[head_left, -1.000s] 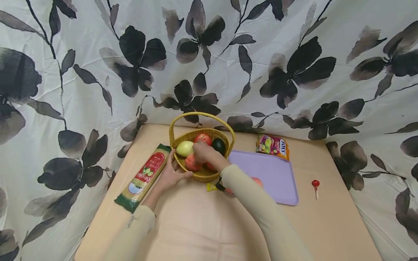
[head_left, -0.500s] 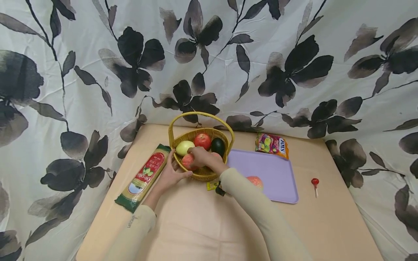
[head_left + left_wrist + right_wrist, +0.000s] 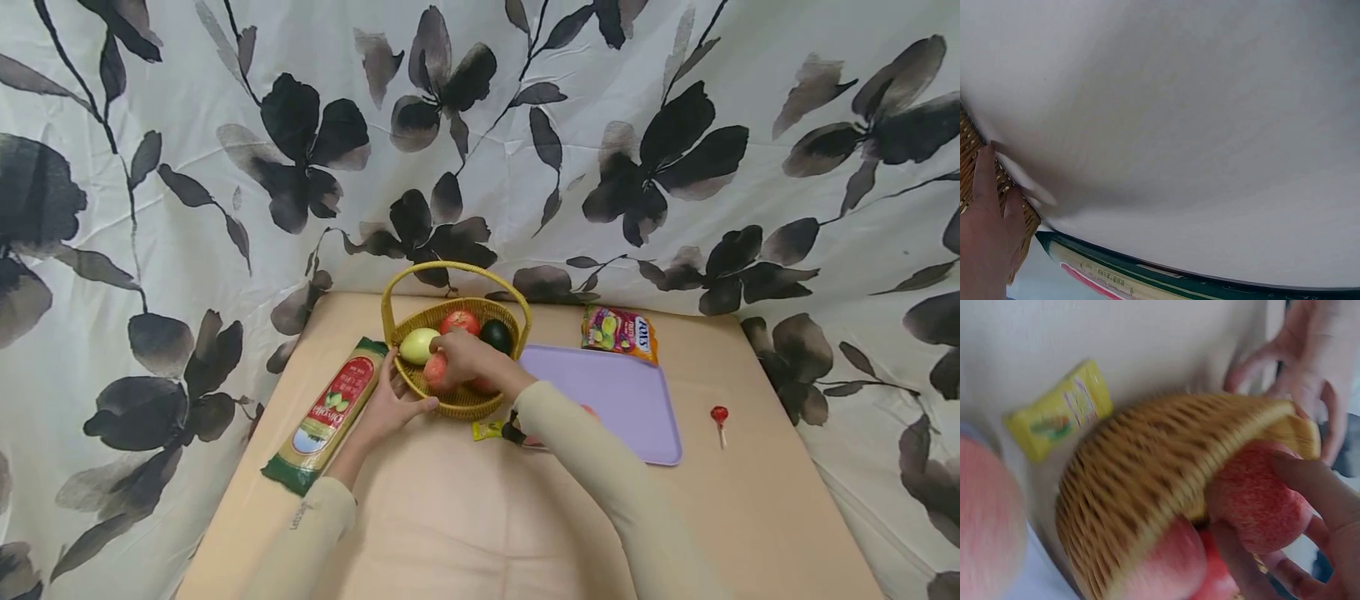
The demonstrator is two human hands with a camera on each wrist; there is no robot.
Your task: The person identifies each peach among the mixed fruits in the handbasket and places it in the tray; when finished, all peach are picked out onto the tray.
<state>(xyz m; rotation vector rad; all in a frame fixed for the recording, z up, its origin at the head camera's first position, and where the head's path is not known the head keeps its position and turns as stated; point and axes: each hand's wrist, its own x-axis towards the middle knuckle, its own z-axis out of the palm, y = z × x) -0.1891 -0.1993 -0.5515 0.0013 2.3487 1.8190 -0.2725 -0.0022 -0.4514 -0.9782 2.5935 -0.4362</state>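
Observation:
A yellow wicker basket [image 3: 480, 403] with a hoop handle stands at the table's back middle. It holds a pale green apple [image 3: 417, 345], a red apple [image 3: 460, 320], a dark avocado [image 3: 497, 335] and pink fruit. My right hand [image 3: 462, 358] reaches into the basket and grips a pink apple [image 3: 1259, 501] just inside the near rim [image 3: 1166, 481]. My left hand [image 3: 390, 403] rests against the basket's left side, its fingers [image 3: 985, 187] lying straight on the weave. More red fruit [image 3: 1175, 565] lies beneath the held apple.
A long pasta pack [image 3: 328, 410] lies left of the basket, beside my left hand. To the right a purple tray [image 3: 622, 392] carries a pink fruit [image 3: 589, 410], mostly hidden by my right arm. A yellow sachet [image 3: 486, 430], a candy bag [image 3: 619, 332] and a red lollipop [image 3: 719, 418] lie around.
My right hand has slid from the red apple at the back to the near left of the basket and closed round the pink apple. The left hand has stayed on the basket.

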